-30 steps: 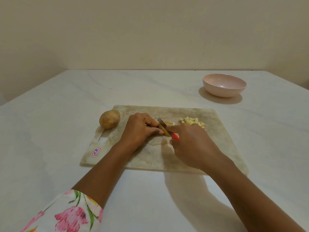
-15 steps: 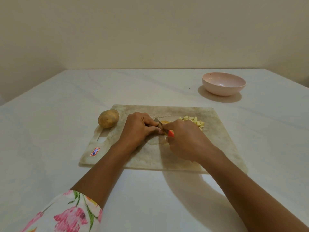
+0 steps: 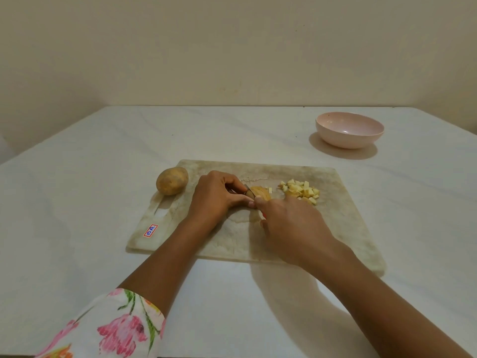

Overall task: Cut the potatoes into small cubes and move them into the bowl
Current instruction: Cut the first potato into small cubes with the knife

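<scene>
Near the far edge of the cutting board (image 3: pixel 232 239), left hand (image 3: pixel 216 195) pins potato piece (image 3: pixel 261 194), right hand (image 3: pixel 289 223) grips knife (image 3: pixel 247 189). Blade beside left fingertips (image 3: pixel 251 203); rounded piece could roll, nicking them.

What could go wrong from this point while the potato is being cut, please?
1. The left hand grips the small potato piece right beside the knife blade, so a slip of the right hand could nick a fingertip.
2. The whole potato sits at the board's left edge and might roll off.
3. The bowl stands apart, so cubes may spill in transfer.
</scene>
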